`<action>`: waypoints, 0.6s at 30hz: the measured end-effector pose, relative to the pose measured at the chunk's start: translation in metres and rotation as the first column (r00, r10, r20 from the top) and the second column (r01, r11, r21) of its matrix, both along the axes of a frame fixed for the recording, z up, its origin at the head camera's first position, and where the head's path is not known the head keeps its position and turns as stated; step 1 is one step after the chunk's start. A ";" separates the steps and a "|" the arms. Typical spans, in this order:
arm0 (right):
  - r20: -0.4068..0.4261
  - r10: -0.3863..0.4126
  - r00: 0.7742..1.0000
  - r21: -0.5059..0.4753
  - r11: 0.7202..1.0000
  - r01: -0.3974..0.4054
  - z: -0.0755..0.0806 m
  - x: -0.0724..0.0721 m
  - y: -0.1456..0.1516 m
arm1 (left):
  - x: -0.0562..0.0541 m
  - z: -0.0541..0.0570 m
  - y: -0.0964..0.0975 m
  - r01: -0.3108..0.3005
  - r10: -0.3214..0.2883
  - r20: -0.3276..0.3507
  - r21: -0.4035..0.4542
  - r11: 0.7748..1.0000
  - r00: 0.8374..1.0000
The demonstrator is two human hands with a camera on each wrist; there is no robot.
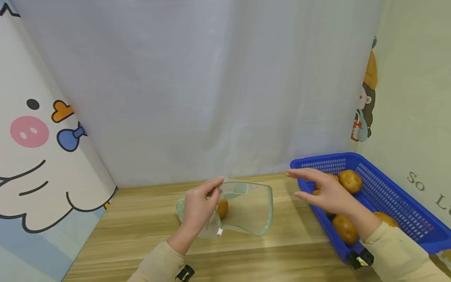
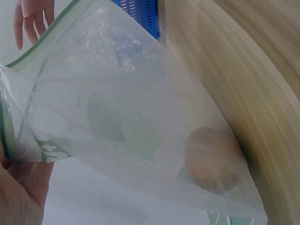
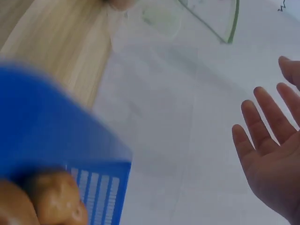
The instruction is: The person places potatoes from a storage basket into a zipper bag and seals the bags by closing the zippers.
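Observation:
My left hand [image 1: 200, 203] pinches the rim of a clear zip bag [image 1: 250, 211] with pale green edging. The bag's mouth gapes toward the right. Low inside it lies one potato [image 1: 222, 208], which shows through the film as a brown round shape [image 2: 213, 161] in the left wrist view. My right hand [image 1: 327, 190] hovers over the near left side of a blue basket [image 1: 398, 199], thumb and fingers spread apart, holding nothing. Several potatoes [image 1: 350, 181] lie in that basket, partly hidden by the right hand and forearm.
Both bag and basket are on a wood-grain table [image 1: 141, 235]. A pale curtain [image 1: 211, 98] hangs behind the table's back edge. Printed cloth with a cartoon figure [image 1: 31, 168] stands at the left, and a pale green panel [image 1: 415, 98] flanks the right.

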State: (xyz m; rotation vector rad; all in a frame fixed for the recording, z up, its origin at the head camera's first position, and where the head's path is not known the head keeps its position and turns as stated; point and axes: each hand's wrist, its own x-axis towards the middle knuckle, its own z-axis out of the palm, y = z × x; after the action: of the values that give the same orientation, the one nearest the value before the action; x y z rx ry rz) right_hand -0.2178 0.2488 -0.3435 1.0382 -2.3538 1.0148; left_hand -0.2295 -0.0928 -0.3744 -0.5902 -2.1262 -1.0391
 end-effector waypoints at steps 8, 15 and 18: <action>0.297 -0.185 0.937 0.047 0.983 0.179 0.008 -0.018 0.053 | 0.000 0.000 -0.001 0.005 -0.005 0.004 -0.004 1.000 1.000; 0.379 -0.200 0.903 0.049 0.979 0.197 -0.006 -0.035 0.084 | 0.000 0.000 0.000 0.008 -0.008 0.019 -0.001 1.000 1.000; 0.456 -0.222 0.862 0.055 0.974 0.221 -0.012 -0.041 0.093 | 0.000 -0.001 0.000 0.008 -0.008 0.021 -0.001 1.000 1.000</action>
State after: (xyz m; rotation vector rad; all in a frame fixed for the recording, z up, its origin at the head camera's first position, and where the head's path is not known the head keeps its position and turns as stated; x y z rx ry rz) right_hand -0.2589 0.3415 -0.3558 0.5409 -2.7645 1.2781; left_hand -0.2294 -0.0930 -0.3753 -0.5910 -2.1450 -1.0525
